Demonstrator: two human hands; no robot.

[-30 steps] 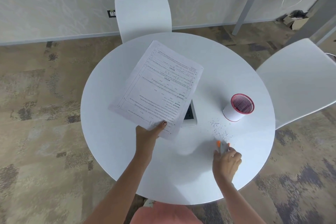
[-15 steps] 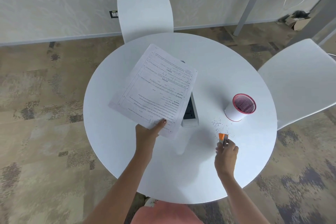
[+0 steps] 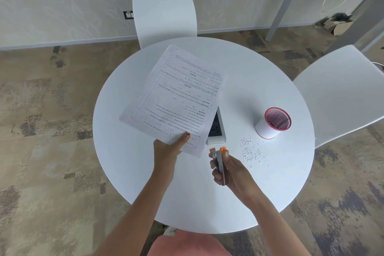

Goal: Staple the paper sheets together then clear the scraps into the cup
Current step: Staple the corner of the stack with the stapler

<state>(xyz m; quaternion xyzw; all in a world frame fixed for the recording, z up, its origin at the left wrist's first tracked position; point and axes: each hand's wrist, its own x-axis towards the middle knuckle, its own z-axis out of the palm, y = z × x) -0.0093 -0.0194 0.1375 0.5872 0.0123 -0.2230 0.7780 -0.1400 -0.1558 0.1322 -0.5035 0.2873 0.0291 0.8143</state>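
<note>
1. Head view, landmark: the cup (image 3: 274, 122), white with a red rim, stands upright on the round white surface (image 3: 128, 164). Every place below is given from it.
2. Paper sheets (image 3: 174, 100): a printed stack well to the left of the cup, lifted and tilted. The near corner is presented toward the stapler, probably so that it can be stapled there.
3. Left hand (image 3: 169, 148): left of the cup and nearer the person. Its fingers are closed on the stack's near edge, thumb on top, which keeps the sheets aligned.
4. Stapler (image 3: 218, 161): silver with orange tips, left of the cup and nearer the person, just beside the stack's near corner but not yet on it. Its mouth points at the paper.
5. Right hand (image 3: 230, 169): fingers wrapped around the stapler body, ready to squeeze.
6. Scraps (image 3: 250, 150): small white bits scattered on the surface just beside the cup, on its near-left side. They are not yet cleared.
7. Socket block (image 3: 216, 127): set in the surface left of the cup, partly under the sheets.
8. Judgement: the stapling step is in hand, and clearing the scraps comes after.
</note>
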